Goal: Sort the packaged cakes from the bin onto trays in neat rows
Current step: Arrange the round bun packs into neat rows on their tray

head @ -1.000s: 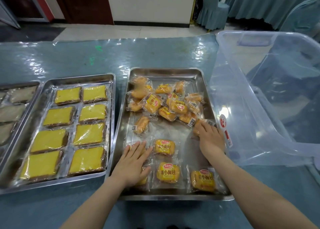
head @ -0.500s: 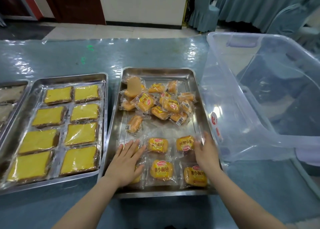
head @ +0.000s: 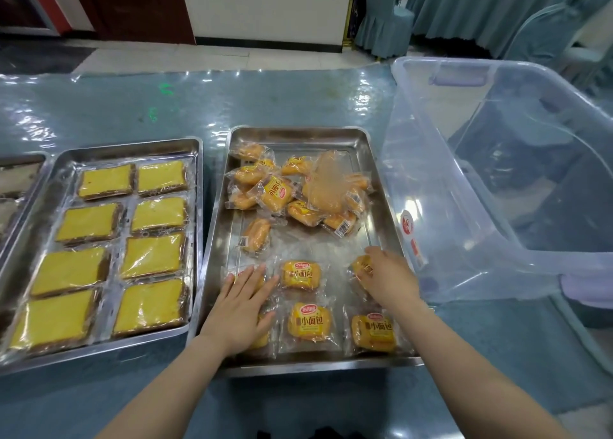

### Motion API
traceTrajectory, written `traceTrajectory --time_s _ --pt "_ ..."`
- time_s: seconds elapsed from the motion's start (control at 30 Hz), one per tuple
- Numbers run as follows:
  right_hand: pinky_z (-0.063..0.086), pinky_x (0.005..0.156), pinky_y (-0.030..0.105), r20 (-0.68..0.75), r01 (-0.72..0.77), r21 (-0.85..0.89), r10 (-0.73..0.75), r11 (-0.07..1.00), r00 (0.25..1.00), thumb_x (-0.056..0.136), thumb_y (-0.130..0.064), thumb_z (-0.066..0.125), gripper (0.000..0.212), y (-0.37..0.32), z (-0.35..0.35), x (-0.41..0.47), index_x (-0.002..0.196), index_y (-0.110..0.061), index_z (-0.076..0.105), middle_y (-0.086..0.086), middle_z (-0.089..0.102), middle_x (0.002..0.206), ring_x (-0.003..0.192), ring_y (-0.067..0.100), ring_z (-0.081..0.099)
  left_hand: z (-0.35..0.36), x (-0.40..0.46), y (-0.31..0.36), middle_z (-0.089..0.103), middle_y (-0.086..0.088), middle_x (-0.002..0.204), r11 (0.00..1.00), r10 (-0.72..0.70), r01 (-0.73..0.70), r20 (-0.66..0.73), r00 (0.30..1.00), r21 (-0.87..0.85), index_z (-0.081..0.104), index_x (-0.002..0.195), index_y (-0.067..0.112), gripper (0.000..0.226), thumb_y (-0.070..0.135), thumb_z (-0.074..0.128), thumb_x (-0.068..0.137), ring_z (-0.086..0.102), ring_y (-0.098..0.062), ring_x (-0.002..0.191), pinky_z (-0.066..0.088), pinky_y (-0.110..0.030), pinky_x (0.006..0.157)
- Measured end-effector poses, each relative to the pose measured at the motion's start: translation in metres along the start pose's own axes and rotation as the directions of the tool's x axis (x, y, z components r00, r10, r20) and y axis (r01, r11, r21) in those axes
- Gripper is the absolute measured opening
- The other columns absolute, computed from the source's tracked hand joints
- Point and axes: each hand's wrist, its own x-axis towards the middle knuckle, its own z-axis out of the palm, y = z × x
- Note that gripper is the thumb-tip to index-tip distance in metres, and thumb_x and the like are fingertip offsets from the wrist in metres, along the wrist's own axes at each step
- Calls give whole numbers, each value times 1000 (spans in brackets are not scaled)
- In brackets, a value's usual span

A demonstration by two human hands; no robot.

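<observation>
Resting flat with fingers spread, the left hand point(head: 243, 306) presses on the wrapped cakes at the lower left corner of the middle tray point(head: 361, 140), covering two packets there. The right hand point(head: 389, 278) lies on a packet point(head: 361, 268) at the tray's right side, fingers curled loosely over it; whether it grips the wrapper cannot be told. Between the hands sits an orange packet point(head: 300, 274) with its long axis running left to right across the frame and its printed label upright toward the viewer. Below it, in the nearest row, two more packets point(head: 310, 322) lie the same way, labels readable, side by side and apart. A loose heap of packets point(head: 292, 190) fills the upper half of the tray, pointing every which way, some label down, one with its barcode showing. A lone packet point(head: 255, 234) lies tilted between heap and rows. At left, a second tray point(head: 132, 147) holds yellow rectangular cakes point(head: 152, 256) in two columns, long axes left to right. A clear plastic bin point(head: 497, 273) stands at the right on the blue tabletop point(head: 99, 107).
</observation>
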Motion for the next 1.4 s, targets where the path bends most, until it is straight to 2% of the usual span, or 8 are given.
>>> traceTrajectory --time_s 0.17,0.27,0.37,0.53,0.7,0.8,1.0,1.4 --pt "49 81 38 -229 -23 -59 9 998 973 94 -30 50 35 0 -3 1 124 -18 40 10 48 125 105 27 53 3 1 -1 -25 8 151 1000 4 -4 -18 1000 -1 -21 139 43 64 59 18 91 -35 -11 133 -27 -33 105" --pt "43 98 36 -13 195 13 -195 981 981 83 -8 59 47 3 -2 3 123 -32 49 -8 29 148 132 20 35 5 2 -3 -24 9 151 1000 1 -1 -27 1000 -9 -16 140 44 62 59 19 91 -35 -10 133 -29 -32 103" --pt "34 106 36 169 228 18 -228 974 959 86 -23 60 43 9 1 2 126 -35 53 -9 30 151 137 19 27 7 3 -5 -26 9 150 1000 6 -6 -23 1000 -4 -9 141 50 58 59 20 91 -36 -10 133 -30 -33 103" --pt "44 95 36 -83 79 -116 -89 990 993 91 -52 47 41 14 10 -10 126 -31 53 0 39 141 125 21 40 10 3 -6 -28 9 150 1000 8 -9 -30 1000 -13 1 139 57 52 60 19 90 -37 -9 133 -29 -35 105" --pt "-4 112 45 93 301 -136 -290 944 952 92 -62 19 61 10 32 -28 148 -41 8 -10 -15 156 145 22 -14 9 3 -6 -26 8 151 1000 7 -8 -32 999 -18 -1 138 57 52 60 18 90 -38 -9 132 -27 -36 107" --pt "-15 109 46 131 297 -167 -277 940 952 86 -68 3 69 8 41 -35 149 -40 2 -9 -20 155 141 20 -26 7 2 -5 -25 7 151 999 16 -17 -27 999 -36 5 140 56 52 57 23 92 -37 -10 133 -25 -37 108" --pt "-15 111 42 53 290 -137 -286 947 957 96 -55 17 58 -1 33 -33 150 -38 5 -8 -13 157 142 18 -22 -8 4 -5 -26 6 151 989 63 -55 59 996 -137 3 139 57 54 59 29 91 -32 -18 136 -22 -40 108" --pt "20 114 40 200 511 18 -504 859 840 95 -38 48 55 -63 33 5 146 -37 27 -3 23 157 143 22 20 -43 37 -8 -18 7 155 977 -43 12 -138 989 -214 0 149 31 72 43 44 94 -8 -9 142 5 -28 112"
